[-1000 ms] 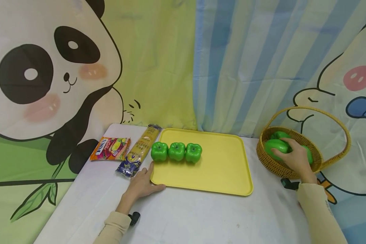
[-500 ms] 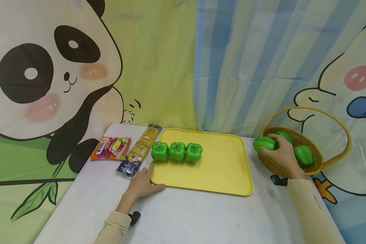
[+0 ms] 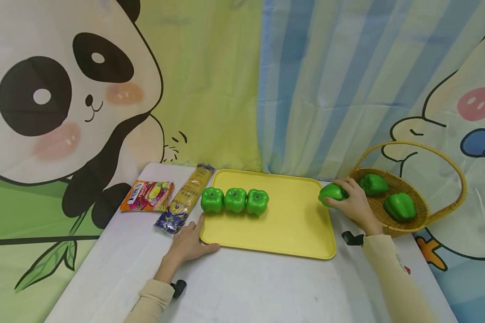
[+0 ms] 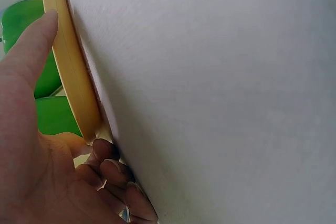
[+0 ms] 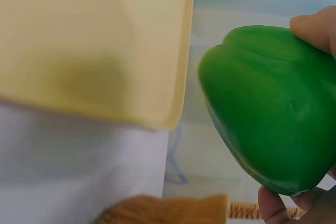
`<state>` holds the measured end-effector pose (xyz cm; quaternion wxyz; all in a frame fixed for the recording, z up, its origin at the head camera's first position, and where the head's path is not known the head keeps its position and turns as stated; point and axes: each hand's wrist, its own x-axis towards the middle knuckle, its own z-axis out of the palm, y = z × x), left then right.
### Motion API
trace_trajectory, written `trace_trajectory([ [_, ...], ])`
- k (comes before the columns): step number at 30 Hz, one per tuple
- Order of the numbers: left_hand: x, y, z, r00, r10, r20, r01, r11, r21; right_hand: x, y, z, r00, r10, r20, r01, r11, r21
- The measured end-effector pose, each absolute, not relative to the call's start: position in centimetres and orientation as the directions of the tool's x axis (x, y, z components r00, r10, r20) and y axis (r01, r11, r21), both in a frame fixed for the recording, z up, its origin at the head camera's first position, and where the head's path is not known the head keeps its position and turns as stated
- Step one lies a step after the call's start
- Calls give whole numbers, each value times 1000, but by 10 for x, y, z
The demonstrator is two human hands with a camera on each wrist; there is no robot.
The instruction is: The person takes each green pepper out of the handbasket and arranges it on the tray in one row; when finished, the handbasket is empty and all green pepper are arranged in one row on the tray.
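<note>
In the head view my right hand [image 3: 355,204] grips a green pepper [image 3: 332,194] above the right edge of the yellow tray [image 3: 293,224]; the right wrist view shows this pepper [image 5: 268,108] between thumb and fingers. Three green peppers [image 3: 235,200] stand in a row on the tray's left part. At the tray's near left corner my left hand [image 3: 189,242] touches the rim with fingers spread; the left wrist view has the thumb and a finger against the rim [image 4: 71,56]. Two more peppers [image 3: 400,207] lie in the wicker basket [image 3: 422,199].
Left of the tray lie a long yellow and blue packet [image 3: 187,195] and an orange FOX'S packet [image 3: 147,196]. The basket's tall handle [image 3: 412,142] arches up at the right. A printed curtain [image 3: 307,89] hangs behind the white table [image 3: 266,287].
My right hand has lifted a pepper out of the basket and carried it left to the tray's right edge. My left hand has stayed at the tray's corner.
</note>
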<state>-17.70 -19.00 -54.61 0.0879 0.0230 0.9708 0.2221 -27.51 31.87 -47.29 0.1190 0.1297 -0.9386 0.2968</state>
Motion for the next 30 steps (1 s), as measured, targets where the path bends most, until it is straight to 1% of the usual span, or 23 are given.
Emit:
trace_trajectory([
  [9,-177,-189,-544,-983,86,-162,4,894,448,-282,293,-479,-941,-219,259,-327,785,-525],
  [18,-177,-190,-545,-983,79,-168,-7,890,455,-288,271,-489,-963,-232,135,-267,766,-585],
  [21,-177,-190,-545,-983,80,-166,-4,892,451,-290,264,-492,-959,-248,137,-281,777,-563],
  [25,-177,-190,-545,-983,81,-165,-1,896,444,-293,256,-498,-946,-269,180,-324,801,-503],
  [30,-176,-190,-545,-983,83,-165,2,899,438,-294,248,-509,-939,-293,182,-344,783,-518],
])
